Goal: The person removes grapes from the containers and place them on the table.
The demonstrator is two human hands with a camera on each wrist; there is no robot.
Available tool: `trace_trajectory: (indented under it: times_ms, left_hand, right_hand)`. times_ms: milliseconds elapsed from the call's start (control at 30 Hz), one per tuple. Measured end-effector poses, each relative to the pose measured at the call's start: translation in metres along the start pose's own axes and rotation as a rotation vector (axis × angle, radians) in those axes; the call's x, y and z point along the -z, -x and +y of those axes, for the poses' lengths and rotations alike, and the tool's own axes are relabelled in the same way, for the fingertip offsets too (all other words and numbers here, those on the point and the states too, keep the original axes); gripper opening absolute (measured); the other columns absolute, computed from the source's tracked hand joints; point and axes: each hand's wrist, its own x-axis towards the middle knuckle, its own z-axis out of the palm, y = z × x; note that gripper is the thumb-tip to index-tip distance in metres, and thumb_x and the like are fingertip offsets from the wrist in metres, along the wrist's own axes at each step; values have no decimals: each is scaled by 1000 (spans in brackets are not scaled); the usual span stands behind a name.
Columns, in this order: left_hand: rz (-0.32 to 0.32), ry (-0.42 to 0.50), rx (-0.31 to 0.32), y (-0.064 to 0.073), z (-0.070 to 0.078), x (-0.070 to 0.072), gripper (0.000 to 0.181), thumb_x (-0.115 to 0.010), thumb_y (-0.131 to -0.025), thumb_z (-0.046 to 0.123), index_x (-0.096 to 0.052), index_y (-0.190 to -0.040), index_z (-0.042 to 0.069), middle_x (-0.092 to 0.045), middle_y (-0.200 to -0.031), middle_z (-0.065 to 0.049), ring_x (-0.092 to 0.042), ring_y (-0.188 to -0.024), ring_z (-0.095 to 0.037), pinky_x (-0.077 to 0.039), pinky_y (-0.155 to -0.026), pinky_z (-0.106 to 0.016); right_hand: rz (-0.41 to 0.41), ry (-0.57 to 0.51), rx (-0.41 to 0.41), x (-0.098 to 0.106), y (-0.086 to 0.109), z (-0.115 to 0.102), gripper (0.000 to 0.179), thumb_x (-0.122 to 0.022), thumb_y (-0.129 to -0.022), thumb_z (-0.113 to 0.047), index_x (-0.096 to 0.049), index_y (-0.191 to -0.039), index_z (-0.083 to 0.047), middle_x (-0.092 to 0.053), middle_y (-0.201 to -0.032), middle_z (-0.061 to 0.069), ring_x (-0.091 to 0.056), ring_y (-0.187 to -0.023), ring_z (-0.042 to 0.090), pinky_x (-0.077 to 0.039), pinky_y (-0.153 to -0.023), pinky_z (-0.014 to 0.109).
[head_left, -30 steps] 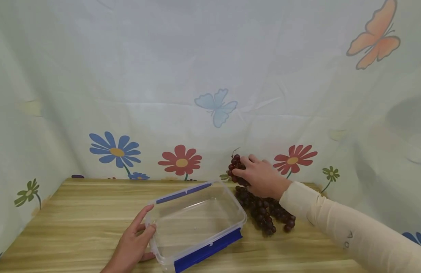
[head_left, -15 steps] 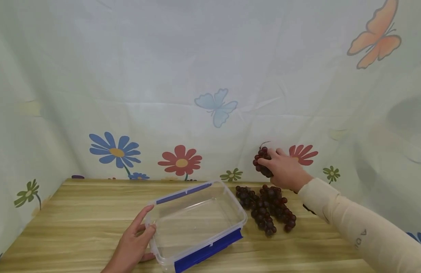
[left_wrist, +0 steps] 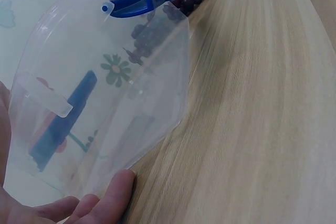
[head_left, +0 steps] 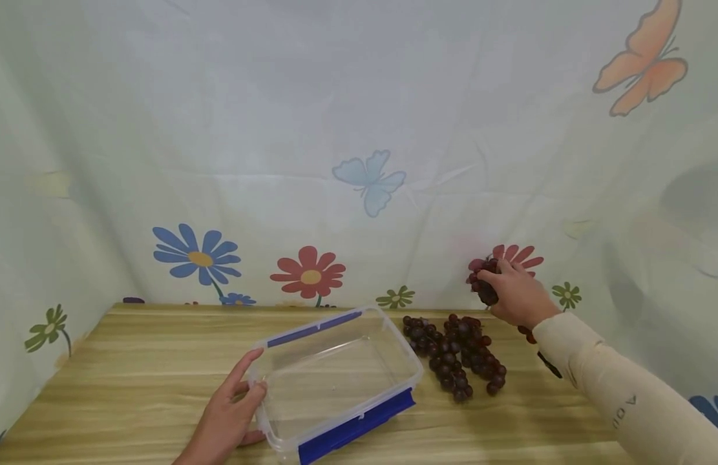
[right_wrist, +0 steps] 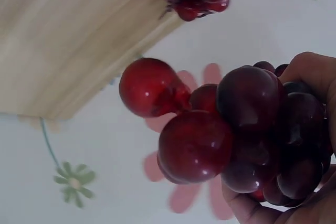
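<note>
My left hand (head_left: 227, 407) holds the left end of a clear plastic food container (head_left: 341, 378) with blue clip latches, thumb at the rim and other fingers against the outer wall. The container stands open-topped on the wooden table, turned at a slant. My right hand (head_left: 518, 294) grips a bunch of dark red grapes (head_left: 486, 284) in front of the cloth, above the table's back edge. In the right wrist view, fingers curl round the bunch (right_wrist: 252, 135), and a few grapes stick out beyond them. Other grape bunches (head_left: 452, 355) lie right of the container.
More red grapes (head_left: 527, 334) peek out beneath the right wrist. Behind the wooden table (head_left: 132, 387) hangs a pale cloth (head_left: 265, 161) printed with flowers and butterflies, which also closes in both sides.
My right hand has moved to the right with its grape bunch, away from the container, uncovering the bunches on the table. The left hand and the container have stayed in place.
</note>
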Motion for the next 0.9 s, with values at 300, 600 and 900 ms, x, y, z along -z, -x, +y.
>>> trace_trajectory:
  times_ms: [300,600,900]
  left_hand:
    - [-1,0,0,0,0,1,60,-58,-104,26,-37,-154,51,-43,-146,-27,-68,-101,-25,-68,-73,-49]
    - [7,5,3,3,2,-3,61,-57,-104,24,-37,-154,52,-43,-147,-28,-69,-98,-25,-68,-72,-48]
    - [25,-14,4,4,4,-1,62,-58,-103,26,-36,-155,52,-42,-151,-28,-68,-102,-24,-68,-72,-46]
  right_hand:
    - [54,-79,-68,-35,14,26,61,-88,-78,-18,-66,-133,-4,-57,-136,37,-61,-112,57,-57,-90,68]
    - [-70,-161,-233,-73,35,39,65,-82,-81,-15,-59,-139,3,-58,-123,40,-62,-104,54,-57,-90,69]
    - [-37,-257,-236,-101,44,48,66,-81,-82,-16,-56,-138,8,-59,-131,40,-55,-120,59,-49,-101,73]
